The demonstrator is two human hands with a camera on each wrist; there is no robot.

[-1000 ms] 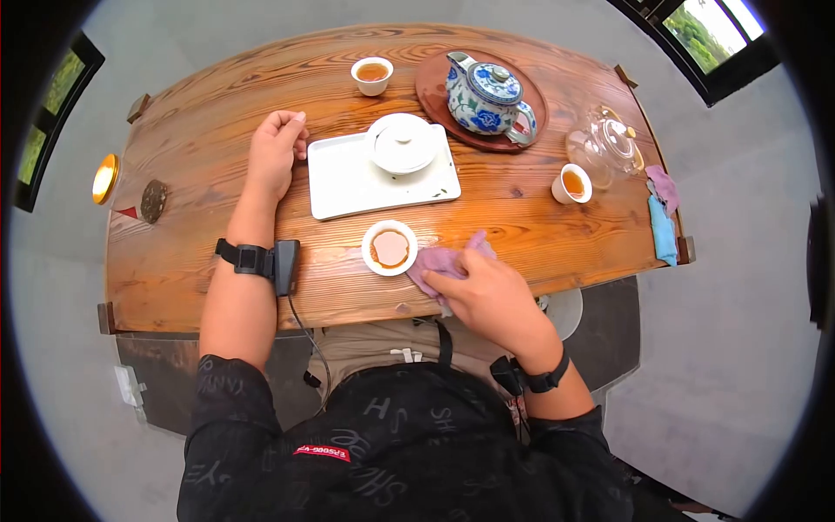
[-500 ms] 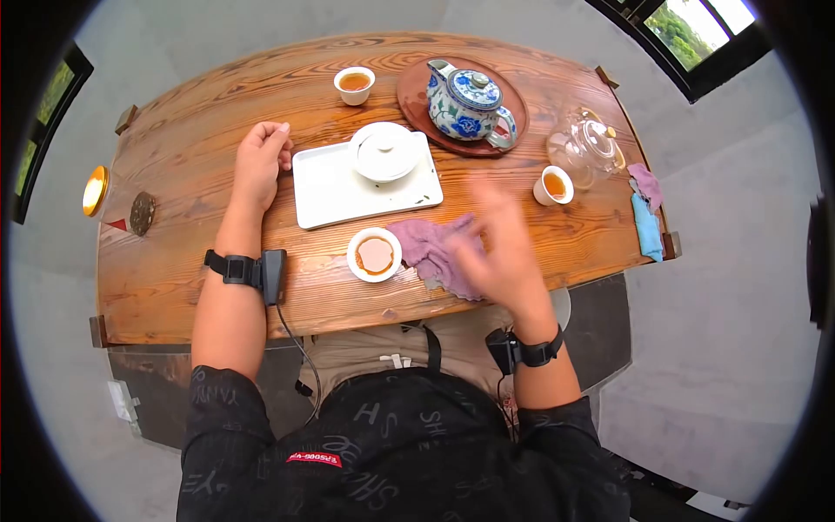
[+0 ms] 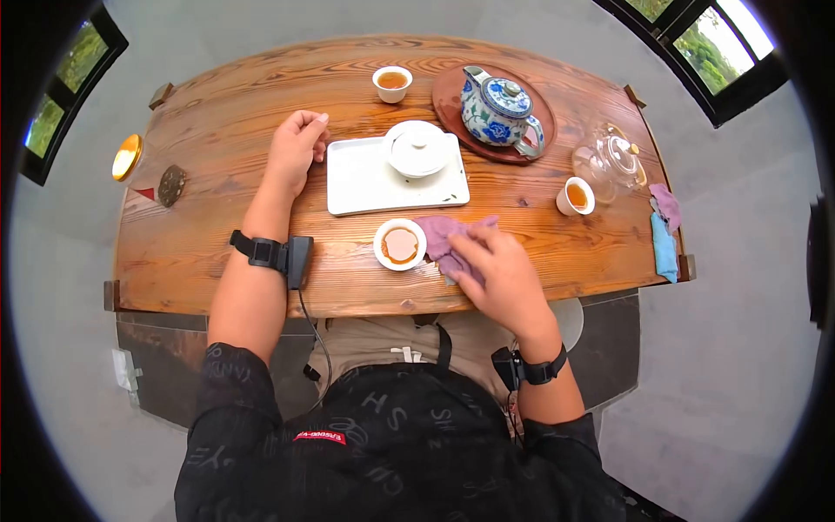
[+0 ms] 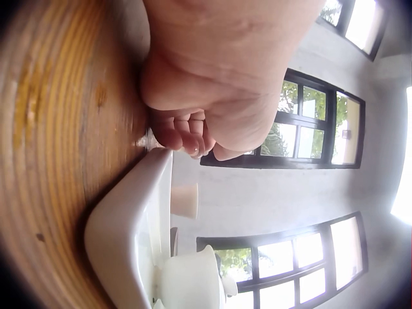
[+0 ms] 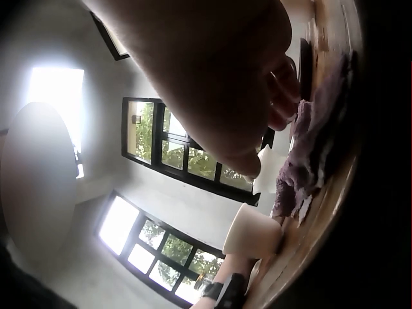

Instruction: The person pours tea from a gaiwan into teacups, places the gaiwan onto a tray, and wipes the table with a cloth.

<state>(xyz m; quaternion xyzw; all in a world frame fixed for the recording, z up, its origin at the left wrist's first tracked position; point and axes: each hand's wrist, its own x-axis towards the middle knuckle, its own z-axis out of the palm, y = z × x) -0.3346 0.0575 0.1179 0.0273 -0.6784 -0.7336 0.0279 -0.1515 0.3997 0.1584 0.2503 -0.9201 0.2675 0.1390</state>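
My left hand [image 3: 294,152] rests on the table beside the left end of a white tray [image 3: 355,187], its fingers loosely curled around nothing. On that tray stands a white lidded gaiwan [image 3: 420,157]. My right hand [image 3: 506,280] is low over a crumpled purple cloth [image 3: 437,228], fingertips right at the folds and thumb apart from the fingers. In the right wrist view the cloth [image 5: 302,164] lies bunched beneath the fingers. Left of the cloth, near the table's front, sits a white cup [image 3: 399,245] of tea.
A blue-and-white teapot [image 3: 497,113] stands on a round brown tray [image 3: 450,109]. Tea fills a cup [image 3: 392,84] at the back and another cup [image 3: 575,197] at right, near a glass teapot [image 3: 606,161]. Folded cloths [image 3: 664,248] lie at the right edge; a jar [image 3: 128,158] lies far left.
My right hand let go of the purple cloth and lifted off it, then came back down over it. The cloth lies more spread than at first. My left hand has stayed put.
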